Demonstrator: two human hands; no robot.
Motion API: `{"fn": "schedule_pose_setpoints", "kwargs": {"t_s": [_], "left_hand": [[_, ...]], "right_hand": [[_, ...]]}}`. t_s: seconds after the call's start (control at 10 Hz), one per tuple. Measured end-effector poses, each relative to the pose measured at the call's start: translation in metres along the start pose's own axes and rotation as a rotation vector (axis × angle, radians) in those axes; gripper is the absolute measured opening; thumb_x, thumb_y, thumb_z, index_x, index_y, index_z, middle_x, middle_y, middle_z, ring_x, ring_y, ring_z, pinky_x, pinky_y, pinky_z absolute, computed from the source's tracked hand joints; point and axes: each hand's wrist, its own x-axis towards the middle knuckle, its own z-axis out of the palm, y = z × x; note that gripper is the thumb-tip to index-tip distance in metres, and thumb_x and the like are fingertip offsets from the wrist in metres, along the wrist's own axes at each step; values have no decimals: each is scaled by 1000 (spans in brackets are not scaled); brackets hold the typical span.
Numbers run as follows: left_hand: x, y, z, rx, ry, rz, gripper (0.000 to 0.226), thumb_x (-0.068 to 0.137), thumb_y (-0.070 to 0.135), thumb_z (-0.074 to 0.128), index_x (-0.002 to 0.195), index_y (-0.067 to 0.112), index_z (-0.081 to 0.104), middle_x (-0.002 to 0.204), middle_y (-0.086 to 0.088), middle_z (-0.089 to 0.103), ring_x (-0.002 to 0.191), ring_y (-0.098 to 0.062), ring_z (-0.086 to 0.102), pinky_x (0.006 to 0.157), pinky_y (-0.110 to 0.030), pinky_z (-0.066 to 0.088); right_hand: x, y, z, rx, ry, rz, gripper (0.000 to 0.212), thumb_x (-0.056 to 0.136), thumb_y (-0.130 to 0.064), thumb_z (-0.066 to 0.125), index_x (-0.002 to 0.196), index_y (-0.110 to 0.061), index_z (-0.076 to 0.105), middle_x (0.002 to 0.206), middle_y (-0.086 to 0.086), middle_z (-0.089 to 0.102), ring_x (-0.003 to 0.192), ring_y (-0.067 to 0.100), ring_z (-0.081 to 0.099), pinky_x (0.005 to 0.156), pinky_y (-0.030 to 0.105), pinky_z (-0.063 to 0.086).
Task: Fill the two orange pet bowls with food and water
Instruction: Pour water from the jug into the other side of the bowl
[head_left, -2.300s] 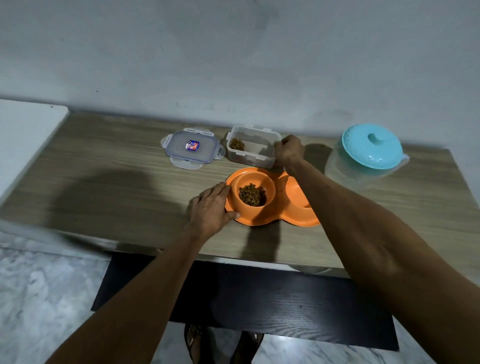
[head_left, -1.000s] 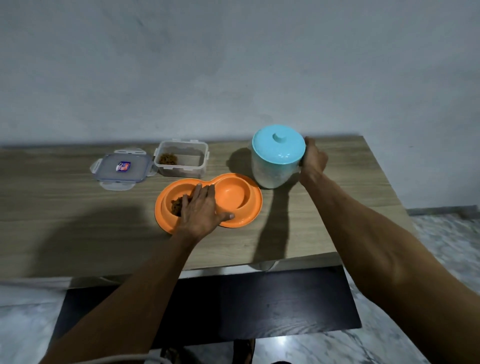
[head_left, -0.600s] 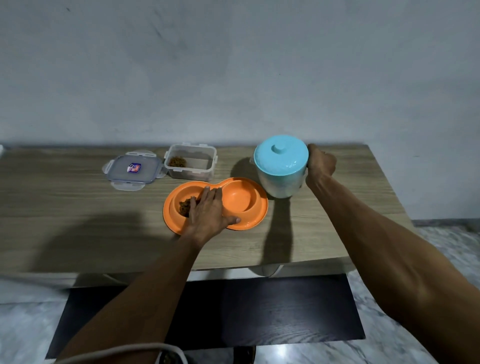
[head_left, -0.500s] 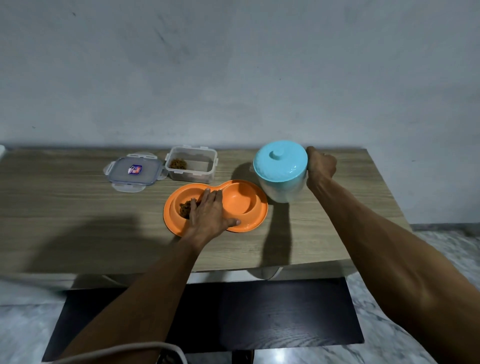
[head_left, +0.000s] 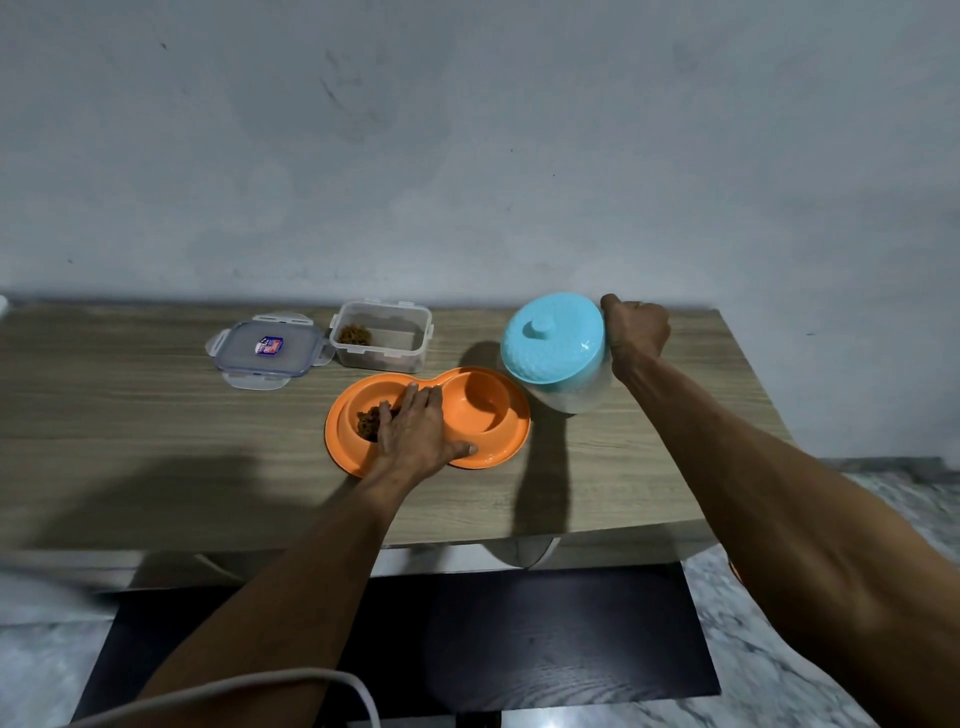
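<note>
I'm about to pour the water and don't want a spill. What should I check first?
1. Food in left bowl: ok, kibble is in it.
2. Right bowl free: ok, empty and uncovered.
3. Orange dish steadied: ok, left hand rests flat on it.
4. Jug gripped: ok, right hand curls round its far side.
5. Spout over right bowl: cannot tell, spout hidden; jug tilts beside the bowl.
6. Water in jug: cannot tell.

The right hand (head_left: 636, 332) left the clear plastic food container (head_left: 384, 340), gripped the turquoise-lidded clear plastic jug (head_left: 553, 345), carried it over and tipped it toward the orange double pet bowl (head_left: 511, 441). The left hand (head_left: 415, 436) slid from that bowl's left rim onto its middle.
</note>
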Motion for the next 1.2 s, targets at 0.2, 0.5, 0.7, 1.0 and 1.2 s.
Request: {"fn": "schedule_pose_setpoints", "kwargs": {"t_s": [0.2, 0.5, 0.7, 1.0, 1.2], "left_hand": [[1, -1, 0, -3, 6, 9, 105, 76, 62, 68, 154, 12, 18, 160, -6, 24, 152, -25, 9, 118, -59, 9], [1, -1, 1, -4, 3, 6, 105, 77, 61, 68, 154, 12, 17, 161, -7, 23, 152, -25, 8, 119, -59, 8], [1, -2, 2, -3, 1, 9, 105, 76, 62, 68, 154, 12, 17, 161, -7, 23, 152, -26, 8, 118, -60, 9], [2, -2, 3, -9, 1, 9, 105, 76, 61, 69, 154, 13, 18, 161, -7, 24, 152, -26, 9, 119, -60, 8], [3, -1, 2, -11, -1, -1, 105, 76, 60, 70, 154, 12, 18, 161, -7, 23, 152, -26, 8, 119, -60, 8]], "right_hand": [[-3, -4, -1, -77, 20, -57, 37, 77, -20, 62, 47, -10, 43, 49, 1, 38, 50, 17, 32, 62, 28, 38], [-1, -6, -3, -134, 10, -121, 39, 76, -17, 62, 46, -12, 38, 47, 0, 32, 52, 16, 27, 60, 28, 35], [0, -5, -4, -177, 9, -144, 39, 75, -17, 61, 45, -12, 37, 45, 0, 31, 50, 16, 26, 59, 28, 35], [1, -4, -5, -213, 12, -159, 39, 76, -17, 61, 45, -11, 39, 45, 1, 33, 49, 17, 28, 59, 27, 35], [2, -5, -5, -244, 17, -180, 39, 77, -18, 60, 44, -11, 39, 46, 3, 34, 51, 18, 31, 59, 29, 36]]}}
